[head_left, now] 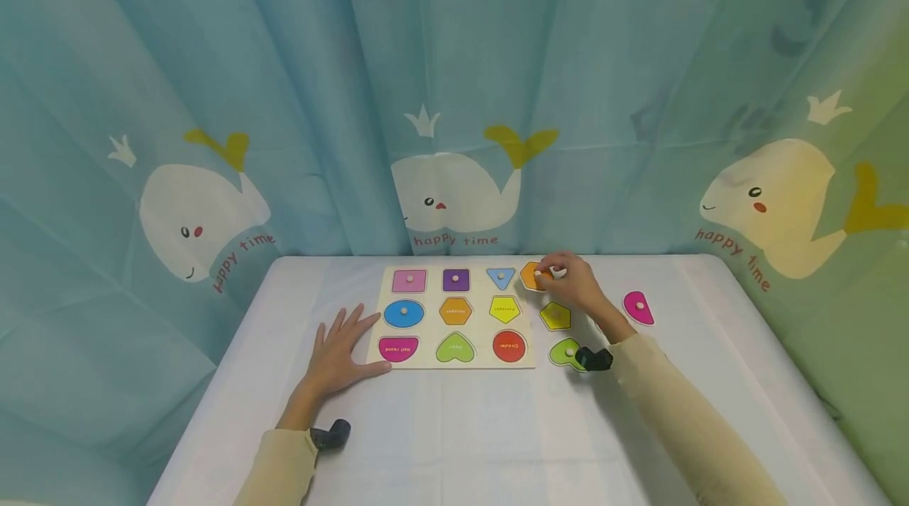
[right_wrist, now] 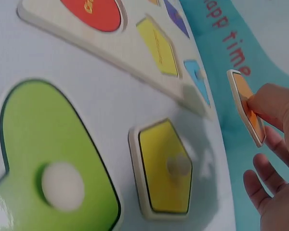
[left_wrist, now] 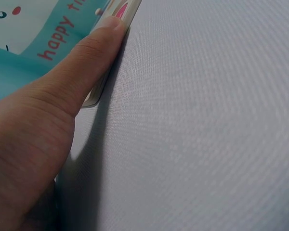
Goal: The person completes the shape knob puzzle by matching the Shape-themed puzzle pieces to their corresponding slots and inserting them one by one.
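Observation:
A pale wooden shape puzzle board (head_left: 428, 350) lies on the table. My left hand (head_left: 337, 356) rests at its left edge with fingers spread and thumb (left_wrist: 98, 45) along the near corner. Beyond the board's far right corner, my right hand (head_left: 578, 285) pinches an orange hexagon piece (right_wrist: 242, 94) by its knob, raised and tilted in the right wrist view. Knobbed pieces sit in the board: a pink square (head_left: 401, 282), purple square (head_left: 450, 282), light blue triangle (head_left: 495, 282) and blue oval (head_left: 394, 315). The hexagon, pentagon, half round, heart and circle recesses show printed words.
Right of the board lie a yellow pentagon piece (head_left: 550, 320), a green heart piece (head_left: 561, 350), partly covered by the wrist camera (head_left: 595, 359), and a magenta half-round piece (head_left: 634, 314). A blue whale-print curtain (head_left: 305, 95) hangs behind the white table (head_left: 483, 435).

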### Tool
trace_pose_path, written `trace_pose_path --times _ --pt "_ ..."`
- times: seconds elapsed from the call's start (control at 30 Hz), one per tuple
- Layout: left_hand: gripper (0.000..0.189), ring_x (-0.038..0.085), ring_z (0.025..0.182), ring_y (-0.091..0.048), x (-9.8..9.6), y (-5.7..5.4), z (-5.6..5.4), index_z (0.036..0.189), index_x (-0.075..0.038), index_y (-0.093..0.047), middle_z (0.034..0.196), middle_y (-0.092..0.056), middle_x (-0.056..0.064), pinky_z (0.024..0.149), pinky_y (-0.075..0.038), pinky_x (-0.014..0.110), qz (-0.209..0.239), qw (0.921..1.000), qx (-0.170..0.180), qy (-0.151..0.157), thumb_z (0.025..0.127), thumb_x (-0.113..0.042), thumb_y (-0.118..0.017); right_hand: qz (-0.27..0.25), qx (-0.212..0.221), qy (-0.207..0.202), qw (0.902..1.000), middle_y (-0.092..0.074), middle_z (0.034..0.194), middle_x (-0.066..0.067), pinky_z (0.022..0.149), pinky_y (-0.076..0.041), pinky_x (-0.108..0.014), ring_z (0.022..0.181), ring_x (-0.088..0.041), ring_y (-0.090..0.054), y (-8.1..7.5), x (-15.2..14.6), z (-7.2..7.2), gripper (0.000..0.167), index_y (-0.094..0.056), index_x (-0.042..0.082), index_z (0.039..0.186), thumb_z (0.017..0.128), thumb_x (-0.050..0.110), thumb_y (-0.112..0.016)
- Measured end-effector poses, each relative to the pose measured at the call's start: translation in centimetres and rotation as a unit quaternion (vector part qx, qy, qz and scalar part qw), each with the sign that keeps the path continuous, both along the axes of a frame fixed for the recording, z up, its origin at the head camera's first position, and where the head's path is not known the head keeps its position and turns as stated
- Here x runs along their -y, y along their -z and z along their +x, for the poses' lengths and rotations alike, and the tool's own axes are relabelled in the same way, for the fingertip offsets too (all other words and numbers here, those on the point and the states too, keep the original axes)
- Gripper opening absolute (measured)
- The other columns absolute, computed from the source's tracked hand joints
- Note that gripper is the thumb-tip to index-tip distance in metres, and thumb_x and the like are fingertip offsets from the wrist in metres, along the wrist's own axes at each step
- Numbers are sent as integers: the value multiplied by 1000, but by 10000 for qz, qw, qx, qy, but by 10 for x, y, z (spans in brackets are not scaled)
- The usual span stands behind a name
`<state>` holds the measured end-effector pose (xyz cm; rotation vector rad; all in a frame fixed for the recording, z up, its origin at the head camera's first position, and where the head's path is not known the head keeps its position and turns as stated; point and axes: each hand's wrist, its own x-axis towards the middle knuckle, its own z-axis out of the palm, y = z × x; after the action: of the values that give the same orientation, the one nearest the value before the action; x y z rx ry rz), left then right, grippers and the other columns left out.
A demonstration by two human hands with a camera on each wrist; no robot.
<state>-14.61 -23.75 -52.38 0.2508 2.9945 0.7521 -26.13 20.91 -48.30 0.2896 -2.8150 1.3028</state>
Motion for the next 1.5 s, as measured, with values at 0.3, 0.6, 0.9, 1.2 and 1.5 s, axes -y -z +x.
trace_pose_path --times 0.3,0.6,0.9,1.2,1.5 --pt "96 48 154 -11 2 3 -2 155 -17 -46 167 -27 20 117 2 74 57 10000 -42 32 75 -56 -83 -7 -210 -337 9992 -63 128 -18 95 -52 -54 114 -38 -57 -5 24 3 14 -79 5 102 91 15 -77" --pt "97 47 155 -10 2 2 -4 156 -18 -46 167 -26 19 117 2 74 11 10000 36 34 75 -59 -82 -171 -203 -562 9981 -63 123 -14 97 -52 -52 114 -35 -56 0 52 4 11 -79 6 98 90 13 -78" --pt "97 46 155 -9 2 1 -4 156 -19 -45 168 -25 18 118 3 73 -54 9999 126 12 76 -58 -83 -186 -36 -811 9965 -65 124 -11 101 -52 -50 120 -33 -56 10 85 6 9 -80 8 97 92 14 -76" --pt "97 46 155 -8 1 2 -4 156 -19 -45 168 -25 17 118 3 73 -20 9999 122 -4 76 -58 -83 -435 -53 -1095 9930 -68 114 -8 102 -52 -46 114 -28 -59 22 110 10 7 -80 7 95 90 11 -77" --pt "97 46 155 -9 1 2 -3 155 -18 -46 168 -26 18 118 2 73 -18 9999 108 -26 75 -57 -83 -205 -123 -1293 9913 -69 111 -6 98 -53 -42 114 -27 -59 28 130 15 4 -78 9 90 87 8 -80"
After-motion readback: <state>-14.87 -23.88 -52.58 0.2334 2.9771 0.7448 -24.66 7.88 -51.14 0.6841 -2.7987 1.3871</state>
